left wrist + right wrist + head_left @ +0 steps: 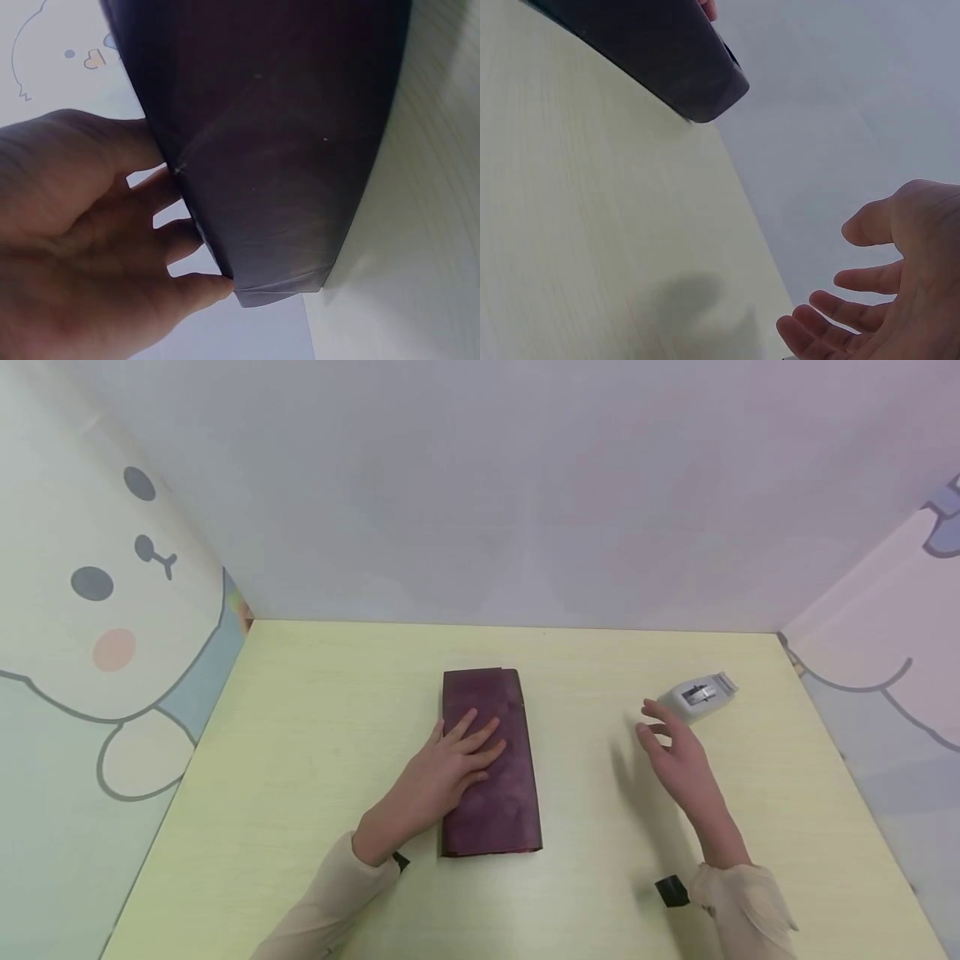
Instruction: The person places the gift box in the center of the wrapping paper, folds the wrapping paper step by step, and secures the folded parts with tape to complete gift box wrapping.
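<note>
A long box wrapped in dark maroon paper (495, 814) lies lengthwise in the middle of the table. My left hand (444, 770) rests on its top with the fingers spread. In the left wrist view, the left hand's fingertips are along the upper edge of the box (262, 157), whose tall side faces the camera. My right hand (681, 760) hovers over the table with relaxed fingers and holds nothing. Just beyond its fingertips lies a small grey-white tape dispenser (701, 693). The right wrist view shows the right hand (900, 285) apart from the box (660, 56).
The pale yellow table (337, 693) is bounded by a plain grey back panel (510, 502). Side panels with cartoon drawings stand at left (60, 635) and right (900, 610).
</note>
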A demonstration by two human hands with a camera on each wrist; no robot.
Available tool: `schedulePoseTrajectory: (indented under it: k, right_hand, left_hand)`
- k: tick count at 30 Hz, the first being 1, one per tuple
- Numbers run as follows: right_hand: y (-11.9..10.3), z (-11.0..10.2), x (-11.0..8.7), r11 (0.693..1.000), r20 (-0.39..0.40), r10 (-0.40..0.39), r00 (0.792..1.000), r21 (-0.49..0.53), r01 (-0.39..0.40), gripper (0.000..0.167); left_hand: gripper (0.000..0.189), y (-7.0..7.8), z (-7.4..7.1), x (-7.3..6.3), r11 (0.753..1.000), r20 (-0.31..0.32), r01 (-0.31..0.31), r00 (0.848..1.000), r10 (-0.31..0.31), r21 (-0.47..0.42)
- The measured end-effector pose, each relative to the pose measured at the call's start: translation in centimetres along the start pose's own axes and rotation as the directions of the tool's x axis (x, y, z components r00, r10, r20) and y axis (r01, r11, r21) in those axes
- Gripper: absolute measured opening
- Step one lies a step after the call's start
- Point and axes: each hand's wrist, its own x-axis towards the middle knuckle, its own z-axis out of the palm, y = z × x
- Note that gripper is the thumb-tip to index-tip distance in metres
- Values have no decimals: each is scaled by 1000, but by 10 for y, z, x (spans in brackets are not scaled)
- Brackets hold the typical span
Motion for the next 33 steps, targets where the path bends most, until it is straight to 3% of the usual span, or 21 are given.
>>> schedulePoseTrajectory:
  k: [7,14,21,29,33]
  right_hand:
    - [12,-11,4,994,-74,-59,996,-93,52,54]
    - [17,-22,9,967,-140,-155,978,-225,121,54]
    - [26,-36,14,894,-156,-297,942,-393,217,54]
    - [33,-57,21,807,-57,-305,951,-546,226,67]
    - [35,-63,25,762,-17,-333,943,-594,258,70]
  left_hand:
    - [46,0,-1,-1,1000,-7,5,1000,-5,-12]
    - [45,1,-1,-1,1000,-8,6,1000,-6,-20]
    - [44,1,-2,-1,1000,-10,8,1000,-8,-22]
    - [44,1,-2,-1,1000,-13,7,1000,-7,-26]
    - [44,0,-1,-1,1000,-19,4,1000,-4,-21]
